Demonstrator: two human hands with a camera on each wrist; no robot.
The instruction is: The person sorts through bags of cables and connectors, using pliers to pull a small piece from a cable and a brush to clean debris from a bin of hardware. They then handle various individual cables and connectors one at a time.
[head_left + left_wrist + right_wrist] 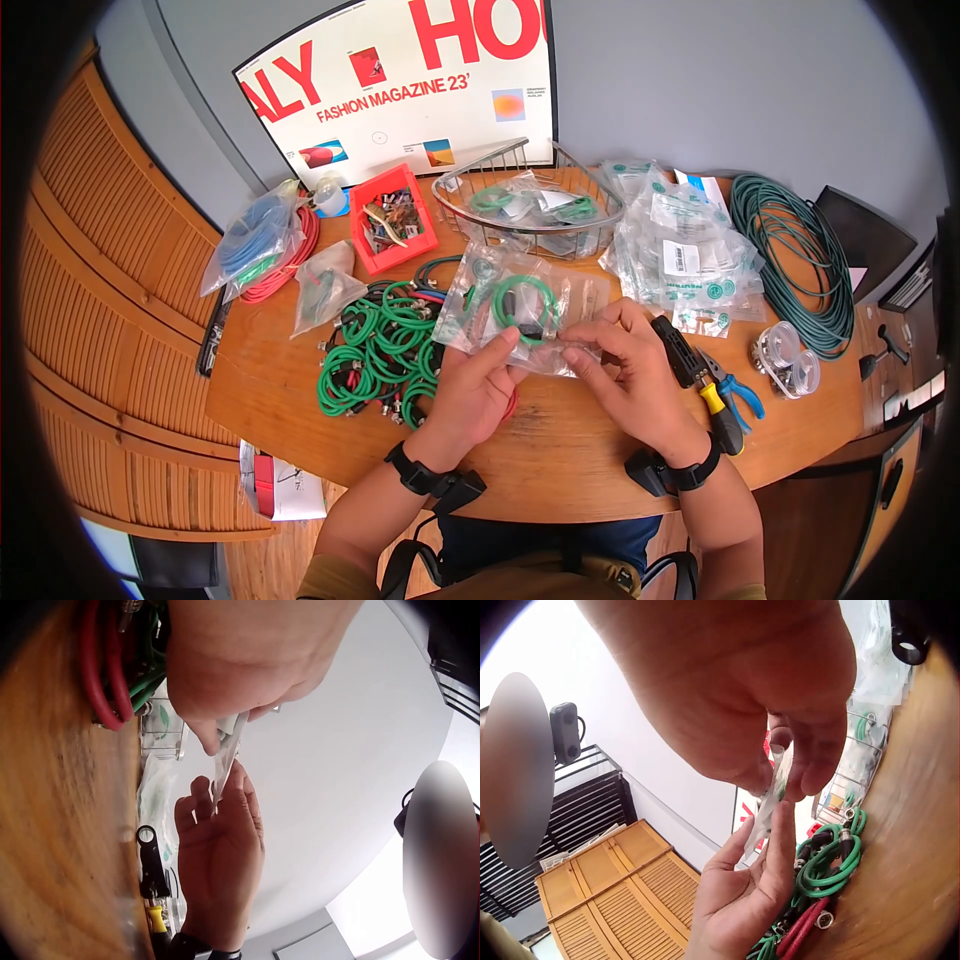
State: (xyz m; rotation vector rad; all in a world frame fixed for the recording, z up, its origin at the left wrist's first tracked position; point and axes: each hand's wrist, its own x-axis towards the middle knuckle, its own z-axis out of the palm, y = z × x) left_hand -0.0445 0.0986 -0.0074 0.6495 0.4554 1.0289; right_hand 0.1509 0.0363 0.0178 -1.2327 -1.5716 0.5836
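A clear plastic bag [470, 318] with a coiled green cable [552, 300] inside is held up over the table's front half. The left hand [478, 390] pinches its lower left edge, thumb on the near side. At the bag's lower right edge, the right hand [635, 380] pinches the plastic between thumb and fingers. In the left wrist view the bag [227, 765] appears edge-on between the left hand [247, 667] and the right hand [221, 862]. The right wrist view also has it edge-on, with the right hand [780, 697] above and the left hand [742, 900] below.
A pile of green cables [375, 350] lies left of the hands. Behind are a red bin [425, 240] and a wire basket [545, 235]. To the right are empty-looking plastic bags [690, 235], a dark green cable coil [800, 270], pliers [738, 398], a stripping tool [680, 352] and clear tubs [785, 360].
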